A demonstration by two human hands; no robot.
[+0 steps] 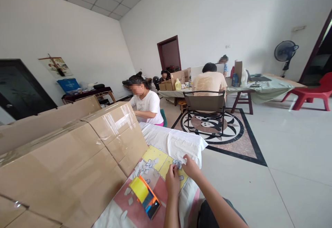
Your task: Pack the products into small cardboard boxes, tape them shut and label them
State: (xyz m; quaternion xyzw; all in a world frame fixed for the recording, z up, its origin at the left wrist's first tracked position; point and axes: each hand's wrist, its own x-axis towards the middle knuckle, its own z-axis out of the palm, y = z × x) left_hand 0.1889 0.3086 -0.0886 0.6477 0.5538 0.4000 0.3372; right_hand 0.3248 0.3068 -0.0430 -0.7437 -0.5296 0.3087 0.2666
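My left hand (172, 176) is over the cloth-covered table, its fingers pinched together. Whatever is in its fingertips is too small to make out. To its right is my right hand (191, 167), with its index finger and thumb apart and nothing visible between them. Small whitish-blue pieces (177, 163) lie by the fingertips of both hands. Left of my left hand, an orange tape dispenser (155, 205) with a roll of yellow tape (139, 189) rests on the cloth. Small pale scraps (142, 168) are scattered beyond the dispenser.
Large taped cardboard boxes (64, 165) form a wall along the left. A person in a white shirt (149, 107) sits past the table's far end. Another person sits in a folding chair (204, 103) at a long table further off. A red plastic chair (313, 91) stands at right.
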